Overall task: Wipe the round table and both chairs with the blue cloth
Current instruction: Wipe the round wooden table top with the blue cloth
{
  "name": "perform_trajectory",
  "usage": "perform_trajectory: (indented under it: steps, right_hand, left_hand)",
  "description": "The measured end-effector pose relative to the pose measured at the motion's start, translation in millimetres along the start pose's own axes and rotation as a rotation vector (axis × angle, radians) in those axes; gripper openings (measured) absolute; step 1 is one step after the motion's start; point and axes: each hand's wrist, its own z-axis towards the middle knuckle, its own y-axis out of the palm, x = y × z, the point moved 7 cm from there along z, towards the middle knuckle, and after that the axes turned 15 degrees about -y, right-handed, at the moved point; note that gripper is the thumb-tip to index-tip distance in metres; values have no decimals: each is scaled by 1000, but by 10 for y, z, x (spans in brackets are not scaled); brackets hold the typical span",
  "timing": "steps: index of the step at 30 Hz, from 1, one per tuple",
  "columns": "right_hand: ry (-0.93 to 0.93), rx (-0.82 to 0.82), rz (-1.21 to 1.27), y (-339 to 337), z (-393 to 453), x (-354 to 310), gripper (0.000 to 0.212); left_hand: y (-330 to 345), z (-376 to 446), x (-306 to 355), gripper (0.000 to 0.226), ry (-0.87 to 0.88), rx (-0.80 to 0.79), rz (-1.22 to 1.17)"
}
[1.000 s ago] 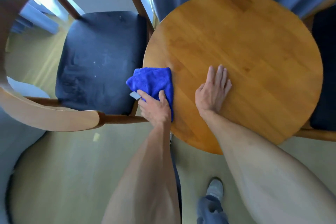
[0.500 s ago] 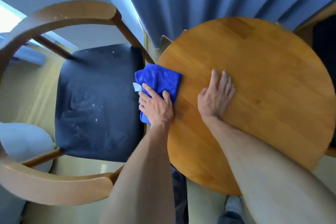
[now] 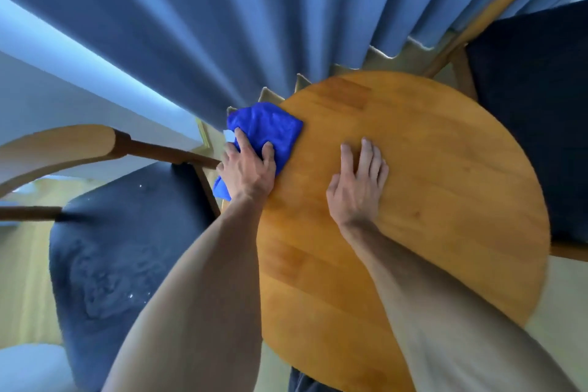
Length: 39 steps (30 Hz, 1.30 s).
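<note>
- I see the round, honey-coloured wooden table (image 3: pixel 413 200), its plank top bare and glossy, standing just in front of the curtain.
- The bright blue, plush cloth (image 3: pixel 270 130) lies bunched over the table's far-left edge, partly hanging off the rim.
- The left wooden chair with dark blue padded seat (image 3: pixel 127 248) sits close against the table's left side; its cushion shows pale specks.
- The right wooden chair with dark seat (image 3: pixel 534 105) stands tight to the table's right.
</note>
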Motion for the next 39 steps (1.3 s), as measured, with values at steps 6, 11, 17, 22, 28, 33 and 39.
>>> perform_trajectory:
  steps: [6,11,17,22,28,33,39]
  right_hand:
    - [30,23,48,-205,271,344,66]
    - [226,96,47,-405,363,1049,56]
    - [271,143,75,-507,626,1583,58]
    - [239,162,131,-677,840,1964,60]
    - [73,194,219,-677,777,2174,58]
    - [19,215,181,-712,559,2037,56]
    - [-368,66,33,-618,315,1317,50]
  left_hand:
    - [7,131,766,70,102,-9,50]
    - [67,23,1360,67,205,6,114]
    - [288,-367,2239,63,430,23,172]
    - [586,-1008,2805,60,507,9,129]
    - [774,-1311,2706,57,590,67,125]
    - [718,-1624,2223,57,612,32,-3]
    - [408,-1663,1108,68,303,120,-134]
